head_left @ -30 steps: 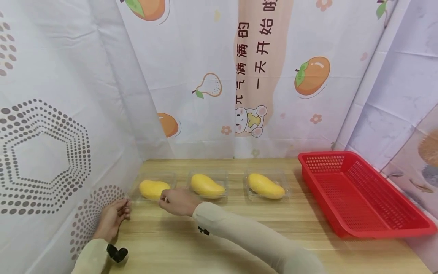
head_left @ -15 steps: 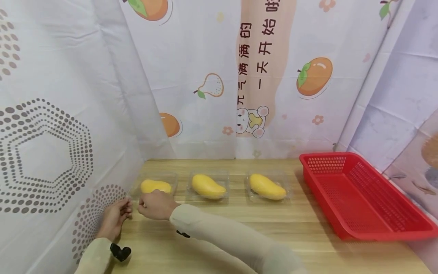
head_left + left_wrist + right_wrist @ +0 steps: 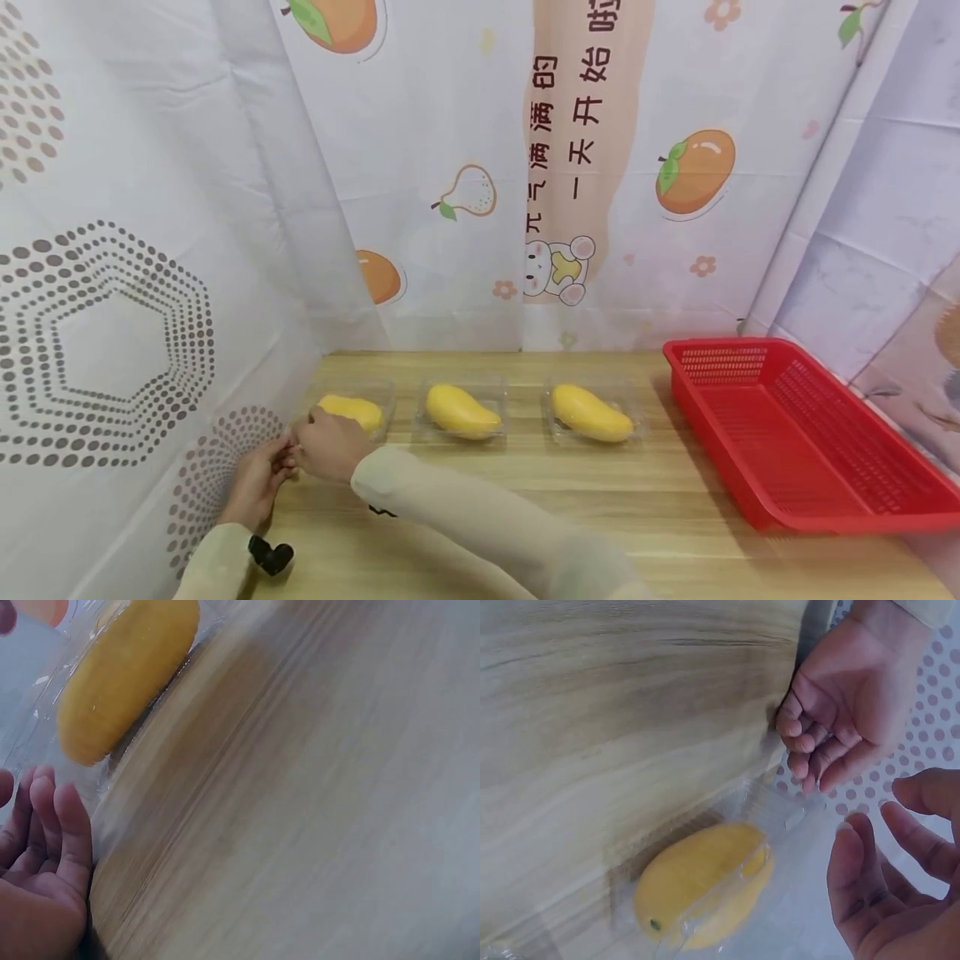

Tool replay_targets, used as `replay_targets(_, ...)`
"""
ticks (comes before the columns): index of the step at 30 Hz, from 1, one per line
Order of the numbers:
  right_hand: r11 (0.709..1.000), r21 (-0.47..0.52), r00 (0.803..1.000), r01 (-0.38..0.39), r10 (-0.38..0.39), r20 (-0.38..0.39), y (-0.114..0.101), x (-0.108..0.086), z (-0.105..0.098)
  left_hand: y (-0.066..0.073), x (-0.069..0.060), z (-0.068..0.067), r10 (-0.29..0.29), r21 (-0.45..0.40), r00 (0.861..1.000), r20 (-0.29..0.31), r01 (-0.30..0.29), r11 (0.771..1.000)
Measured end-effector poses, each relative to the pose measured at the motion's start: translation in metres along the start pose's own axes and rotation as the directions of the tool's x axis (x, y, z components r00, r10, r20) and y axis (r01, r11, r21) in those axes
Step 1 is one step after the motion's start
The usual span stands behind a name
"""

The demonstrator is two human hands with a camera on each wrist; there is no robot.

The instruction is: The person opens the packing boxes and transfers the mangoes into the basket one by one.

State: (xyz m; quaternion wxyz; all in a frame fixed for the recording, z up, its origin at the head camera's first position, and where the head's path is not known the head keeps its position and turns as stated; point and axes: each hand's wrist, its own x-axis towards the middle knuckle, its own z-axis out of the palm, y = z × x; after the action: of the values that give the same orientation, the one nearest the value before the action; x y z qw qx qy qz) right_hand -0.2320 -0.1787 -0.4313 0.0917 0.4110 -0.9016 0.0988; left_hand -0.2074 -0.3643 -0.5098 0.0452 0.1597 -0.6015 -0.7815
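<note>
A yellow mango (image 3: 352,410) lies in a clear plastic box (image 3: 780,808) at the left end of the table. My left hand (image 3: 255,483) is at the box's left end; in the right wrist view its thumb and fingertip pinch the clear edge. My right hand (image 3: 330,443) reaches across in front of the box, its fingers close to the left hand's. In the right wrist view the right hand (image 3: 900,877) has thumb and fingers apart, with nothing seen between them. From the left wrist, the mango (image 3: 127,682) shows through the plastic beside the left hand (image 3: 45,862).
Two more mangoes, one in the middle (image 3: 461,411) and one further right (image 3: 591,412), lie in clear boxes along the back of the wooden table (image 3: 600,492). A red basket (image 3: 795,442) stands at the right. Printed curtains (image 3: 450,108) hang behind and beside the table.
My right hand has moved left across the front of the left box, up to my left hand. The left hand stays at the box's left end. The view has shifted slightly.
</note>
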Motion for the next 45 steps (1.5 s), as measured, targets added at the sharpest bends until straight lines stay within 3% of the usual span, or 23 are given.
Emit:
replay_targets(15,0.992,-0.128,1.000,0.005,-0.007,-0.016,-0.012,0.003,0.015,-0.002,0.003,-0.003,0.020,0.033,0.999,0.042,-0.021,0.999)
replay_targets(25,0.983,-0.176,0.999,-0.045,0.045,-0.004,-0.010,0.019,0.019,-0.003,0.006,-0.001,0.088,0.051,0.993,0.081,-0.092,0.994)
replay_targets(33,0.974,-0.217,0.997,-0.066,0.075,0.033,-0.004,0.031,0.034,-0.007,0.008,0.001,0.064,0.079,0.995,0.076,-0.070,0.994)
replay_targets(39,0.968,-0.242,0.995,-0.064,0.080,0.057,-0.011,0.035,0.037,-0.009,0.004,-0.004,0.080,0.080,0.994,0.080,-0.087,0.993)
replay_targets(45,0.958,-0.288,0.999,0.000,0.015,0.050,-0.017,0.038,0.041,-0.013,0.000,-0.010,0.061,0.065,0.996,0.073,-0.065,0.996)
